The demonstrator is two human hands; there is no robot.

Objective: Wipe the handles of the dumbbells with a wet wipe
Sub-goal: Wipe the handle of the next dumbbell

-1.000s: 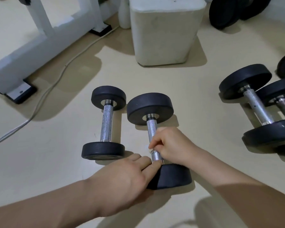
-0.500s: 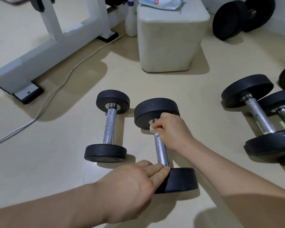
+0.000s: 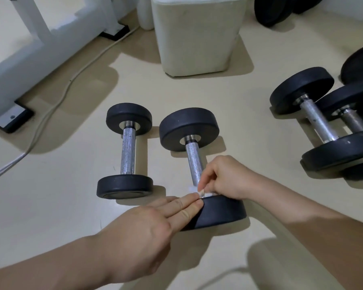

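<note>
Gripping the near end of a dumbbell's handle (image 3: 194,162), the right hand (image 3: 224,176) has its fingers curled tight around a small white wet wipe (image 3: 194,189), which shows only as a scrap of white between fingertips and metal, just above the near weight (image 3: 220,212). That dumbbell (image 3: 199,164) lies on the pale floor (image 3: 71,206), its handle running away from the person toward the far weight (image 3: 189,128). The left hand (image 3: 147,231) lies flat with fingers straight and close together, their tips resting on the rim of the near weight, right beside the wipe; it holds nothing.

Just left of this dumbbell lies a smaller dumbbell (image 3: 126,151), parallel to it and not touching it, its bare knurled handle untouched by either hand. Well to the right of the held dumbbell sit bigger dumbbells (image 3: 323,122), packed together. Beyond its far weight stands a cream padded block (image 3: 197,36). Left of the smaller dumbbell a grey cable (image 3: 50,109) trails across the floor past the foot of a white frame (image 3: 15,65).
</note>
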